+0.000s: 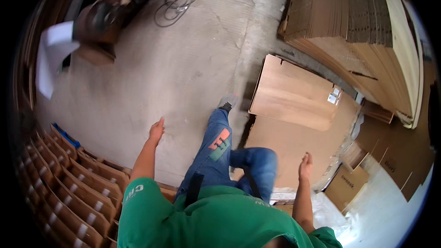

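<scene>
My left hand hangs in the air over the concrete floor with nothing in it, its fingers loosely stretched and one pointing forward. To the right, my right hand is held out, empty, fingers extended. It appears over a large brown cardboard sheet, apart from it as far as I can tell. Ahead of that hand, a flat folded carton with a small white label lies on the sheet. One leg in blue jeans is stretched forward and the other is bent.
A tall stack of flattened cardboard stands at the far right. Rows of brown cartons fill the near left. A coiled cable lies on the floor ahead. A small box and clear plastic wrap are at the near right.
</scene>
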Tool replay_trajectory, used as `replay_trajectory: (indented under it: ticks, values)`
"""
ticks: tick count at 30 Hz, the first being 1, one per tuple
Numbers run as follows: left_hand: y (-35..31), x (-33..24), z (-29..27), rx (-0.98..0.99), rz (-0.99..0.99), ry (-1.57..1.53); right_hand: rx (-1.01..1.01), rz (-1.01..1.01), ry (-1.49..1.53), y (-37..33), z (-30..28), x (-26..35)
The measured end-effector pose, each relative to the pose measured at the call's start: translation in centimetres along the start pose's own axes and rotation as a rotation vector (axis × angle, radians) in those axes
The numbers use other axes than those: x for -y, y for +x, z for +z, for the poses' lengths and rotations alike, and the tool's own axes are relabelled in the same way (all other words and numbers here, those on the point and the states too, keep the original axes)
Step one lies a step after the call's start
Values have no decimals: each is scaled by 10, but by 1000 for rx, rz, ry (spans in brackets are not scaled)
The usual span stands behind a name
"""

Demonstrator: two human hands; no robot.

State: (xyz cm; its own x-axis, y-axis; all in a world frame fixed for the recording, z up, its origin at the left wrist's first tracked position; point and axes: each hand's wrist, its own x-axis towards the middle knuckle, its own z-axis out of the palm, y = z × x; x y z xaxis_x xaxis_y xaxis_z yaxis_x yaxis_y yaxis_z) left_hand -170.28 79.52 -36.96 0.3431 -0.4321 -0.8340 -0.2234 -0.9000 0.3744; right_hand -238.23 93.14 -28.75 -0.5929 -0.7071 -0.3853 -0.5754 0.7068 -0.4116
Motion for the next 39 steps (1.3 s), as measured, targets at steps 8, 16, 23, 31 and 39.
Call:
replay_trajectory:
  ticks: [8,16,23,31,39]
  values:
    - [-193,248,-51,37,-317,-464,456,-284,-227,-70,97,54]
    - [-331,354,-52,203,-281,-58,717,-261,-420,-171,117,154]
    - [-345,436,-131,132,-262,-171,817,-495,-776,-254,171,242]
    - [-263,494,-360,-231,-261,-868,1107,-1012,-1203,-406,309,370]
    - [-109,466,-590,-469,-137,-949,1117,-868,-1050,-443,411,584]
